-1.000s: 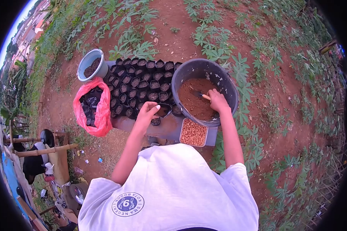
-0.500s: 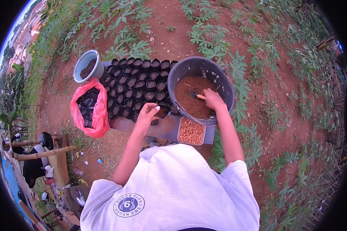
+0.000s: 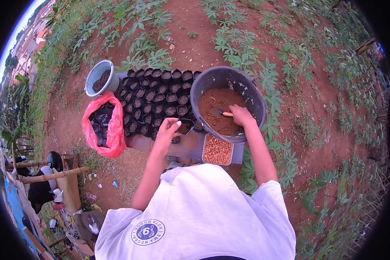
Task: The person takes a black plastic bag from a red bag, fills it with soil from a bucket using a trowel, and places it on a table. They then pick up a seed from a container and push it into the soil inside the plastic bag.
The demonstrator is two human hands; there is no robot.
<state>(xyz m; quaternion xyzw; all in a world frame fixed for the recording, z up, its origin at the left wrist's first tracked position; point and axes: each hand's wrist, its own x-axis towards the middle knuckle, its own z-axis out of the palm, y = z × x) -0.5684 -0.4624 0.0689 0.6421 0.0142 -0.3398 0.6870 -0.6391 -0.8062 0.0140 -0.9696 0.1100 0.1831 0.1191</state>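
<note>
My right hand (image 3: 241, 115) is closed round the wooden handle of a small hand trowel (image 3: 227, 114), inside a large dark tub (image 3: 258, 93). The trowel's blade is partly in the loose reddish-brown soil (image 3: 216, 97). With fingertips pinched, my left hand (image 3: 168, 130) holds the rim of a black planting bag (image 3: 186, 122) beside the tub. Some brown soil shows in that bag's mouth. Rows of black planting bags filled with soil (image 3: 154, 95) stand close together just beyond my left hand.
A pink plastic bag (image 3: 117, 145) of black planting bags stands left, below a light blue bucket (image 3: 91, 80) of dark soil. A tray of tan pellet-like pieces (image 3: 217, 149) sits on the table's near edge (image 3: 188, 147). Leafy plants (image 3: 271, 86) surround the table; a bamboo rail (image 3: 56, 174) is lower left.
The whole view has shifted slightly right and down. My right hand keeps the trowel in the soil, its blade a little deeper. My left hand still pinches the black planting bag.
</note>
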